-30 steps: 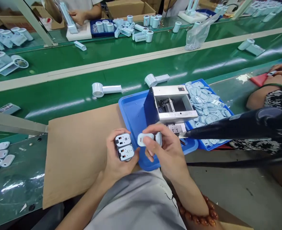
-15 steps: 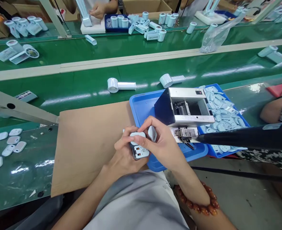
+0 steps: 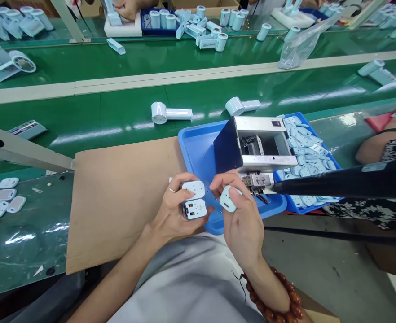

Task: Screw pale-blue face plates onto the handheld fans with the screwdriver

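**Everything parked within arm's reach, and it kinda makes sense**

Put the clock's centre between the hands, with 12 straight ahead. At 9, just off centre, the left hand (image 3: pixel 171 207) is wrapped round a pair of pale blue housings (image 3: pixel 195 210), end faces up. Holding them side by side probably keeps them level, and both ends are easy to see. A fingertip rests on the farther face; the nearer one shows its cut-outs.

At 3, the right hand (image 3: pixel 244 217) pinches a pale blue cap (image 3: pixel 228 200) between thumb and fingers, well clear of the housings. I'd guess the light pinch is about leaving it free to turn.

A blue tray (image 3: pixel 200 140) sits at 12, and a metal machine (image 3: pixel 258 124) stands in it around 1; maybe the raised rim catches strays. The blue bin (image 3: pixel 296 209) heaped with similar caps is at 2, handy for the right side. Cardboard (image 3: pixel 117 206) covers the bench (image 3: pixel 26 264) at 9, likely protecting it, and more caps (image 3: pixel 16 204) lie loose beyond.
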`<state>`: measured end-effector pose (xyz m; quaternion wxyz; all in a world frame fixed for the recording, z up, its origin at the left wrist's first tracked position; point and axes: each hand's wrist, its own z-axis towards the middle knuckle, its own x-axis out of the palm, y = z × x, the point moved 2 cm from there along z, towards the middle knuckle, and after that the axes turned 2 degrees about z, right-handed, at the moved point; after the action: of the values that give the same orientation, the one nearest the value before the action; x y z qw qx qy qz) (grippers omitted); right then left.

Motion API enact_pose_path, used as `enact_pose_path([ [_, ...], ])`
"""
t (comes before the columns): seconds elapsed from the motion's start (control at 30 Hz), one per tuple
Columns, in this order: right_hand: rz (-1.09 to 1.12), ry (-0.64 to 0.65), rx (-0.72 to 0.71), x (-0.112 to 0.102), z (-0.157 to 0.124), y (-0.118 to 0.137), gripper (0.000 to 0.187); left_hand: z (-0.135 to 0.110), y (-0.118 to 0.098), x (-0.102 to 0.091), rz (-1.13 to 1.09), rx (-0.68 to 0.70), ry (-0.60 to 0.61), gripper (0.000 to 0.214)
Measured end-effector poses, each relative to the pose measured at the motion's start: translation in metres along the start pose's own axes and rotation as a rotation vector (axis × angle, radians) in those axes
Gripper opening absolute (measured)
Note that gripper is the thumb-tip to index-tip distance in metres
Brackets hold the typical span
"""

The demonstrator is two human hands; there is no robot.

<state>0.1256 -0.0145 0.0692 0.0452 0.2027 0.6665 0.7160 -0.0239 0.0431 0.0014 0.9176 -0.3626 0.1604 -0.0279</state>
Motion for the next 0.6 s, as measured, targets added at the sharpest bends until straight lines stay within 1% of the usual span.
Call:
enact_pose_path([
  [0.1,-0.024,0.041,0.042,0.002,-0.004,0.002,0.029,-0.004,0.002,0.002,-0.039,0.010,-0.026,0.064],
  [0.2,-0.030,0.127,0.087,0.003,-0.007,0.010,0.028,-0.007,0.007,0.006,-0.077,0.057,-0.064,0.069],
  [0.27,-0.063,0.165,0.069,0.001,-0.009,0.017,0.023,-0.008,0.011,0.009,-0.089,0.112,-0.094,0.074],
  [0.33,-0.126,0.177,0.045,-0.001,-0.011,0.021,0.016,-0.009,0.015,0.010,-0.099,0.155,-0.118,0.077],
  [0.47,-0.253,0.208,0.036,-0.007,-0.009,0.024,0.006,-0.010,0.016,0.010,-0.103,0.139,-0.104,0.069],
  [0.6,-0.235,0.296,0.072,-0.005,-0.004,0.025,0.005,-0.011,0.012,0.009,-0.111,0.110,-0.099,0.065],
])
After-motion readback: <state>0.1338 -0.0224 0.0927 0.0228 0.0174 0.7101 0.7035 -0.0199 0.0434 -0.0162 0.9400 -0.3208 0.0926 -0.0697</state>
